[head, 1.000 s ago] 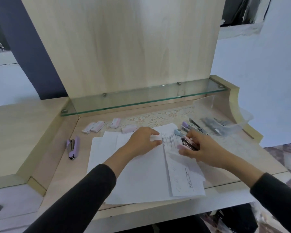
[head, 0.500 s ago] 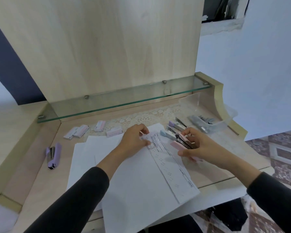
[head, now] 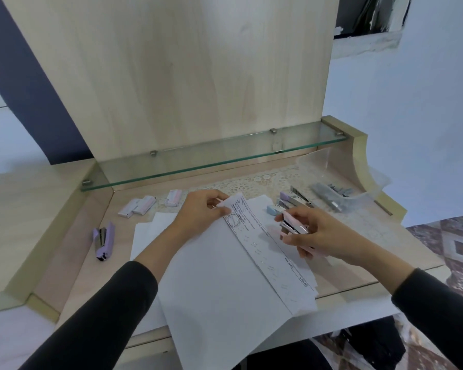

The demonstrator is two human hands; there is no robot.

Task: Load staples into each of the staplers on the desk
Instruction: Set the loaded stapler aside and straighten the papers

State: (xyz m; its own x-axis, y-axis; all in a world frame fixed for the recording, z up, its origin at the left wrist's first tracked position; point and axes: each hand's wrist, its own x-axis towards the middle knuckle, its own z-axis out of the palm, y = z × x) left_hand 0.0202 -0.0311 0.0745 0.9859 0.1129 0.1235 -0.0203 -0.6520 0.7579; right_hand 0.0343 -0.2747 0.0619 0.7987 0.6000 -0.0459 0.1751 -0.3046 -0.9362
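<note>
The right hand (head: 321,235) grips the pink stapler (head: 294,226) over the desk (head: 72,236), at the right edge of the papers (head: 225,289), while the left hand (head: 202,212) pinches their far corner. Small, stiff and probably smooth, it is best held by its sides; more staplers (head: 285,201) lie just beyond.

We see a pale wooden desk (head: 72,252) bearing white sheets of paper (head: 219,303) in the middle, a purple stapler (head: 104,241) at left, small staple boxes (head: 141,206) behind, a lace mat (head: 254,184), and a clear tray (head: 316,161) at right.
</note>
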